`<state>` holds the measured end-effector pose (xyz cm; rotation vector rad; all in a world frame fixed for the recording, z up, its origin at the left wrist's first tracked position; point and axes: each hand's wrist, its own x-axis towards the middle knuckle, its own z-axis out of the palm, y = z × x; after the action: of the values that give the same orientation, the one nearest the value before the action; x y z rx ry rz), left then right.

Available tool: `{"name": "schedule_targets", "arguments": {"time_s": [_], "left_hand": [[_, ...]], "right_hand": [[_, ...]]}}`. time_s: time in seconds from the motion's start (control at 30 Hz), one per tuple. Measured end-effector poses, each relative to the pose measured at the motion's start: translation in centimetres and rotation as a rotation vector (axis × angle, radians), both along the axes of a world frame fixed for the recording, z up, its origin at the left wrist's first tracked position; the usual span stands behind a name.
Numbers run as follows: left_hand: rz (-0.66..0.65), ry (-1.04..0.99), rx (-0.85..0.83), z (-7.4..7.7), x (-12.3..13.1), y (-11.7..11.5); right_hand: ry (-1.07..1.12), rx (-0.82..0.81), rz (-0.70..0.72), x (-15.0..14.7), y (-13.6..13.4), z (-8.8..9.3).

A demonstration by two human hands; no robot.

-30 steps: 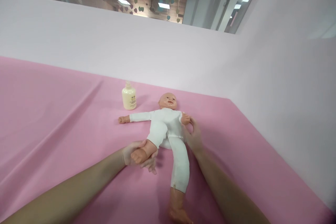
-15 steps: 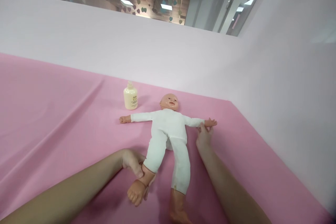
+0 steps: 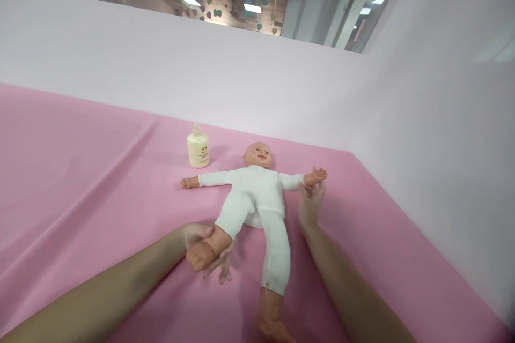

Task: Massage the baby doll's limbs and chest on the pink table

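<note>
A baby doll (image 3: 257, 193) in a white bodysuit lies on its back on the pink cloth (image 3: 88, 182), head toward the wall, arms spread. My left hand (image 3: 201, 249) is wrapped round the doll's left-side foot and ankle, holding that leg bent outward. My right hand (image 3: 309, 203) pinches the doll's arm at the wrist on the right, just below its small hand. The doll's other leg lies straight toward me.
A cream lotion bottle (image 3: 198, 149) stands upright on the cloth just left of the doll's head. A pale wall (image 3: 241, 80) runs behind the table and along the right side. The cloth has long folds on the left.
My left hand has lifted the doll's foot and bent the leg back outward after it was stretched down. My right hand has followed the doll's outstretched arm slightly upward.
</note>
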<state>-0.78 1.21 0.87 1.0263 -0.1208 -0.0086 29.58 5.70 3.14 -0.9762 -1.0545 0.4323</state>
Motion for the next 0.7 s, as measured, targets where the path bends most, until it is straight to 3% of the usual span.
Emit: {"name": "schedule_targets", "arguments": {"time_s": [0.13,0.37,0.53,0.7], "left_hand": [[0.289,-0.055,-0.113,-0.4,-0.1,0.2],[0.481,0.043,-0.231,-0.4,0.6,0.3],[0.513,0.048,-0.3,-0.7,0.8,0.3],[0.492,0.027,-0.273,-1.3,1.0,0.5]], "right_hand": [[-0.17,0.019,0.063,-1.0,-0.7,0.1],[-0.57,0.051,0.045,-1.5,-1.7,-1.2],[-0.847,0.184,0.049,-2.0,-1.8,-0.7],[-0.907,0.178,0.063,-2.2,-1.8,-0.5]]}}
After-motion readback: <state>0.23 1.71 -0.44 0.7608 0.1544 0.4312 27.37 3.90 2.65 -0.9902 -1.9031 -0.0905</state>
